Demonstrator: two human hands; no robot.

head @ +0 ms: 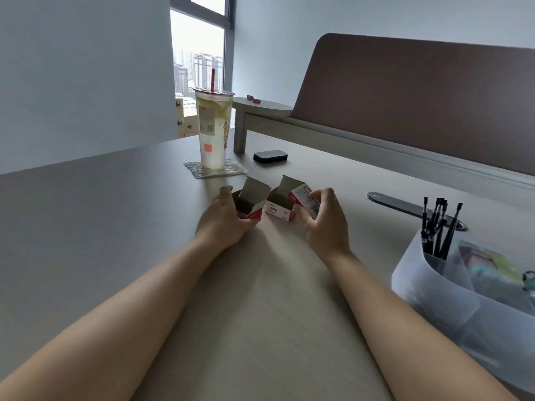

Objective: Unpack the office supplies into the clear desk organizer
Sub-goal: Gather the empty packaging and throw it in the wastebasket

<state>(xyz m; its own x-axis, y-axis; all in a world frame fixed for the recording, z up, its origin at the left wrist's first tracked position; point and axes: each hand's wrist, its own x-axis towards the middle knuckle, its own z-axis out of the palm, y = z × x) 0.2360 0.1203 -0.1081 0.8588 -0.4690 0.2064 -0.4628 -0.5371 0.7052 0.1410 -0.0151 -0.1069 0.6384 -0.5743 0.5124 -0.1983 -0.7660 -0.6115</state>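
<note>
With the left hand (224,219) gripping one open red-and-white carton (251,201) and the right hand (324,215) gripping another (301,198) on the counter (115,227), well apart from the clear desk organizer (463,299), tipping either carelessly could scatter small contents before they reach it.

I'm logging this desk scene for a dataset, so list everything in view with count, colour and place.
small cardboard boxes: three, red and white, mid-desk; two open.
clear desk organizer: one, translucent, right edge of the desk.
pens: several, black, upright in the organizer.
drink cup: one, clear with red straw, on a napkin.
case: one, black, beyond the boxes.
desk: one, beige.
divider panel: one, brown, behind the desk.
left hand: holds the left open box.
right hand: holds the rightmost box.
</note>
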